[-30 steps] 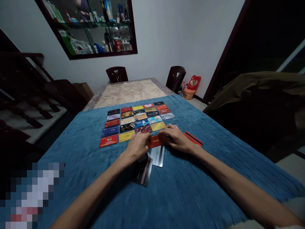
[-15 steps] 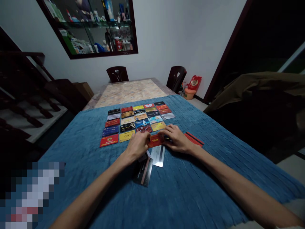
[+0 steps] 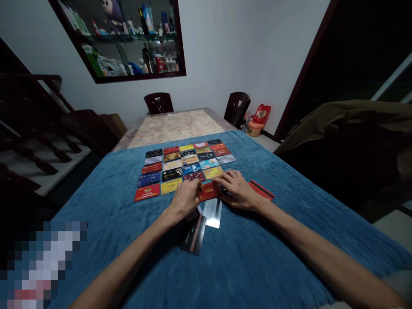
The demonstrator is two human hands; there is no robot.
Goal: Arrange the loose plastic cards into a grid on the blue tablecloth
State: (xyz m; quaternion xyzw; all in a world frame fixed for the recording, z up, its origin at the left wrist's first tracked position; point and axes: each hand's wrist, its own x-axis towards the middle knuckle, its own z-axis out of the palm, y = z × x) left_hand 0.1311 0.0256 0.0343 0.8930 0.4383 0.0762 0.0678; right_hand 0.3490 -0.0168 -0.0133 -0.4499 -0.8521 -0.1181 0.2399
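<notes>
A red card point(image 3: 209, 190) marked YSM lies between my two hands, just below the rows of cards. My left hand point(image 3: 187, 195) pinches its left end with curled fingers. At the card's right end, the fingers and thumb of my right hand point(image 3: 237, 189) close on it. Beneath and nearer to me are a silver card point(image 3: 213, 213) and a black card point(image 3: 193, 236) with a stripe. Part of a pale card point(image 3: 196, 213) shows under my left hand. Beyond my right wrist lies a red card with a black stripe point(image 3: 261, 190).
Several cards stand in rows on the blue cloth point(image 3: 106, 206), among them a yellow card point(image 3: 171, 186) and a red card point(image 3: 147, 192). Past the cloth is the patterned tabletop point(image 3: 180, 122), with chairs point(image 3: 159, 103) at its far end. A wall cabinet point(image 3: 138, 38) hangs behind.
My view has tilted up slightly, so the table sits a little lower. Both hands stay at the ends of the red YSM card, with only a small shift of the fingers.
</notes>
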